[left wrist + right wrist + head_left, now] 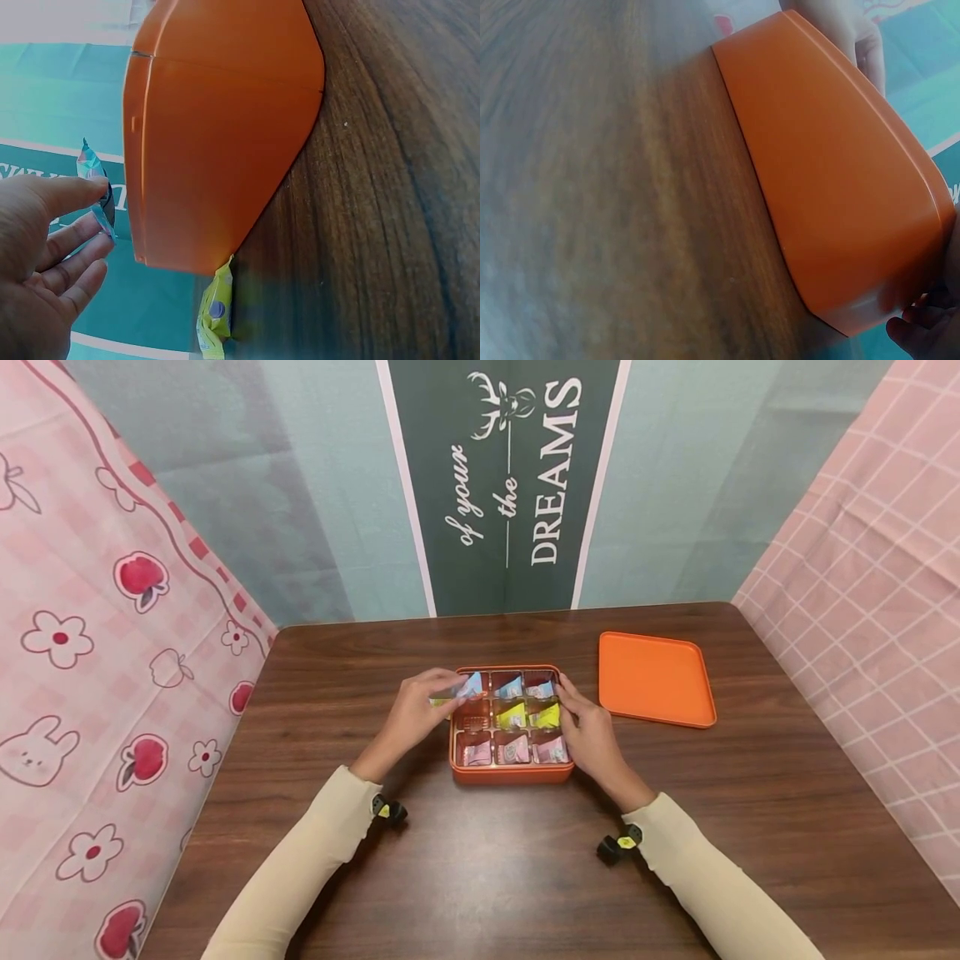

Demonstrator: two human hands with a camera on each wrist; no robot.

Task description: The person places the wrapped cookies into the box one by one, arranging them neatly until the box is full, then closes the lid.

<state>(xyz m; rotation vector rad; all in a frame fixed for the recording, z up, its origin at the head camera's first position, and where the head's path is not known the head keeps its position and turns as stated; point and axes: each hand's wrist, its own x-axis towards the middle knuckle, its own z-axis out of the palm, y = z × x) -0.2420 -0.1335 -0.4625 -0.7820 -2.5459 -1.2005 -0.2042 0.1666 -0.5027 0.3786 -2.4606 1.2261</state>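
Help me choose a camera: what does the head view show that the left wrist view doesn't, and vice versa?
Head view alone: right hand, orange lid, pink candies inside the box. Left wrist view alone: the box's outer left wall. Both: the box, the table, the left hand holding a blue candy, and a yellow candy outside, partly hidden in the head view.

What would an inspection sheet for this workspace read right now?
Surface: wood-grained brown table.
Job's things: orange box with compartments; pink packets fill the near row, middle-left compartment bare; yellow packet outside, by the box's left side.
Clutter: shallow orange tray, perhaps the lid, right of the box.
Hands: left hand pinches a blue packet; right hand at the box's right side.
Cables: nothing seen.
Surroundings: teal printed cloth ahead, pink cloths both sides.
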